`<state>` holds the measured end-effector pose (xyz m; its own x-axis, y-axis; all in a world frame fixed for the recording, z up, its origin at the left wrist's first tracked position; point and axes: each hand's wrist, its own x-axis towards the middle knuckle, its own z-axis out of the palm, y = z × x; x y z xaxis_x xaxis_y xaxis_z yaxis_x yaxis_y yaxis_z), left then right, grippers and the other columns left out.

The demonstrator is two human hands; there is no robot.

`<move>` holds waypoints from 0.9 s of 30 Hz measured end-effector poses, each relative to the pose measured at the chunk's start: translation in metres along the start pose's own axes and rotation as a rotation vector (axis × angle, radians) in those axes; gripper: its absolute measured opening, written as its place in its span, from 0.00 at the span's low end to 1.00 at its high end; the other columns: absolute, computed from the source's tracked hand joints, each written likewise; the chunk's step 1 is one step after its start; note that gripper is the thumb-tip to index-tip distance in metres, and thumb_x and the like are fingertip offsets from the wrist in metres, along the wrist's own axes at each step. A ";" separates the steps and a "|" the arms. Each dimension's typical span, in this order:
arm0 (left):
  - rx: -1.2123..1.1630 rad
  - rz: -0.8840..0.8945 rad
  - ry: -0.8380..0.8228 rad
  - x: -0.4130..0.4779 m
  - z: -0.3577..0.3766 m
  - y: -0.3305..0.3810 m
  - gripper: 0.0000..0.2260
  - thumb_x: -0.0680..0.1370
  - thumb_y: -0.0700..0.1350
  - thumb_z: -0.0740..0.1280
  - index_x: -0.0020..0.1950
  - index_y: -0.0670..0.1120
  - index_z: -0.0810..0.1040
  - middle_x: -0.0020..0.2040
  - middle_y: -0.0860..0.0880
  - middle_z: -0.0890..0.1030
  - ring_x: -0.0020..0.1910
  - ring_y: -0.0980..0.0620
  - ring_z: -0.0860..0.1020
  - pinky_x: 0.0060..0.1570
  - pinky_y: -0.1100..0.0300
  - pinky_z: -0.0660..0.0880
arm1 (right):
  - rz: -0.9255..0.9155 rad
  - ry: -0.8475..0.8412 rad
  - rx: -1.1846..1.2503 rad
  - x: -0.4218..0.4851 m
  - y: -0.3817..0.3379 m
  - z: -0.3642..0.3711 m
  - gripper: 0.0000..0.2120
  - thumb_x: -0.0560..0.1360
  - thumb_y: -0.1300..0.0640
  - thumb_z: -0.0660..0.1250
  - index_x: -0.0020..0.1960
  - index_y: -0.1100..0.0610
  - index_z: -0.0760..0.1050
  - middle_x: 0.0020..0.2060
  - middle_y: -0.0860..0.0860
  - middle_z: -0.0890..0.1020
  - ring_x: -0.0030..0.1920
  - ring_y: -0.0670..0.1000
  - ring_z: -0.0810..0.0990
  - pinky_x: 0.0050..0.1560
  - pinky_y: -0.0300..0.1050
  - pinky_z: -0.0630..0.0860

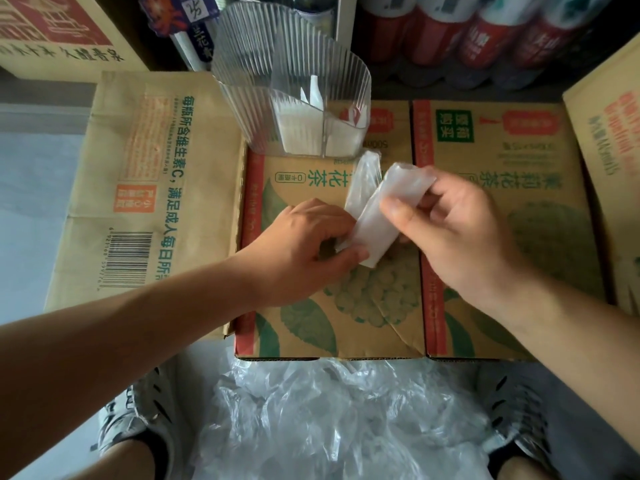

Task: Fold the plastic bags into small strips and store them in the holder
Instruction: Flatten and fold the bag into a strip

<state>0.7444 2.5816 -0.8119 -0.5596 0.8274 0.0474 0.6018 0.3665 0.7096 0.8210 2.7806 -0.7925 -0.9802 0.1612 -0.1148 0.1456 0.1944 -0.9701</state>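
Note:
A translucent plastic bag (374,216), folded into a narrow strip, is held between both hands above a cardboard box (304,327). My left hand (304,247) pinches the strip's lower end against the box. My right hand (446,223) grips the upper end and bends it over. A loose tail of the bag (363,178) sticks up behind the fold. The clear ribbed holder (291,77) stands at the back of the box, with white folded bags (301,133) inside its compartments.
A pile of loose clear plastic bags (339,420) lies on the floor between my shoes. Cardboard boxes (145,188) flank the work box on the left and right (512,209). Red-capped bottles (485,32) stand behind.

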 end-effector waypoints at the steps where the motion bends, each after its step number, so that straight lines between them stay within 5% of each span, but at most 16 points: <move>1: -0.005 -0.015 0.012 0.000 0.000 0.000 0.16 0.82 0.52 0.65 0.37 0.47 0.68 0.34 0.56 0.67 0.37 0.51 0.68 0.45 0.53 0.69 | -0.019 0.022 -0.011 0.007 -0.003 -0.001 0.12 0.75 0.48 0.70 0.53 0.54 0.81 0.46 0.55 0.85 0.48 0.57 0.84 0.48 0.61 0.81; 4: -0.083 -0.137 0.030 -0.002 0.000 0.001 0.10 0.80 0.50 0.65 0.44 0.46 0.71 0.36 0.54 0.73 0.38 0.57 0.71 0.41 0.57 0.67 | -0.067 0.049 -0.117 0.032 -0.006 -0.005 0.09 0.78 0.49 0.68 0.50 0.54 0.80 0.44 0.60 0.83 0.47 0.64 0.82 0.48 0.67 0.79; 10: -0.236 -0.258 0.062 -0.001 0.002 0.007 0.14 0.82 0.39 0.66 0.65 0.42 0.65 0.41 0.51 0.82 0.35 0.54 0.74 0.36 0.66 0.69 | -0.077 0.015 -0.521 0.072 0.004 -0.009 0.05 0.80 0.52 0.68 0.51 0.52 0.81 0.46 0.45 0.81 0.46 0.45 0.79 0.45 0.44 0.76; 13: -0.234 -0.275 0.079 0.001 0.002 0.006 0.16 0.82 0.39 0.66 0.67 0.41 0.64 0.42 0.51 0.83 0.37 0.53 0.75 0.39 0.66 0.70 | -0.058 0.006 -0.642 0.083 0.012 -0.010 0.03 0.78 0.50 0.71 0.50 0.48 0.81 0.53 0.46 0.81 0.53 0.48 0.78 0.50 0.44 0.74; 19: -0.220 -0.291 0.060 0.004 0.001 0.008 0.16 0.81 0.41 0.67 0.67 0.45 0.67 0.42 0.52 0.83 0.35 0.55 0.75 0.37 0.68 0.69 | -0.034 0.045 -0.639 0.095 0.013 -0.007 0.11 0.73 0.51 0.77 0.54 0.48 0.82 0.38 0.42 0.80 0.36 0.41 0.76 0.38 0.40 0.73; 23: -0.228 -0.309 0.050 0.005 0.000 0.008 0.15 0.81 0.40 0.68 0.66 0.45 0.70 0.42 0.53 0.82 0.33 0.57 0.74 0.36 0.70 0.67 | -0.032 0.014 -0.673 0.099 0.009 -0.008 0.16 0.71 0.50 0.78 0.58 0.51 0.83 0.38 0.42 0.81 0.35 0.40 0.76 0.37 0.36 0.72; 27: -0.216 -0.323 0.052 0.004 0.001 0.010 0.16 0.80 0.41 0.68 0.66 0.44 0.69 0.42 0.52 0.83 0.35 0.54 0.75 0.36 0.67 0.70 | 0.001 -0.023 -0.706 0.102 0.004 -0.005 0.13 0.70 0.49 0.79 0.52 0.50 0.84 0.39 0.43 0.81 0.40 0.45 0.79 0.41 0.43 0.77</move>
<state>0.7482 2.5891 -0.8051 -0.7318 0.6598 -0.1709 0.2596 0.5017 0.8252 0.7223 2.8023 -0.8071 -0.9815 0.1424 -0.1277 0.1907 0.7766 -0.6004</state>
